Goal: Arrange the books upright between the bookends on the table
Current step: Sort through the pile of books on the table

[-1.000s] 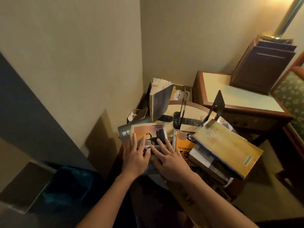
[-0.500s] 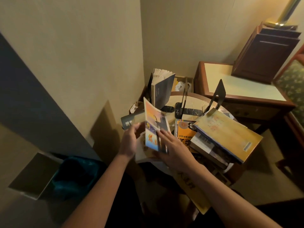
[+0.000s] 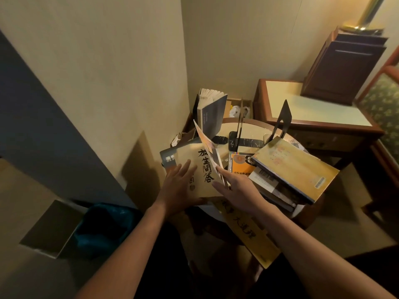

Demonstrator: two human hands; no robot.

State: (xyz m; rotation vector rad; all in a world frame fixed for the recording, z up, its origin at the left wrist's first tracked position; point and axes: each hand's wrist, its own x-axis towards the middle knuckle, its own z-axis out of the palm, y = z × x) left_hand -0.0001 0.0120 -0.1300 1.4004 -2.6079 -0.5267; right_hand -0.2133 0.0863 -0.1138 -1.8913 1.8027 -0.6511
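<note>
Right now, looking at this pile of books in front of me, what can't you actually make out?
Head view only.
Cover of the thin booklet held by the right hand: edge-on and blurred.
Titles of the stacked books: covered by the yellow book.
Near corner of the tan book: under the left hand.
Top of the lamp: cut off by the upper edge.

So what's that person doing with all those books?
A person is sorting a messy heap of books on a small round table. Their right hand holds a thin orange book up on its edge. The left hand lies flat on a tan book with big black writing underneath. One dark grey book already stands upright at the back, near the black bookends. The rest, like the big yellow book, lie flat in the pile.
</note>
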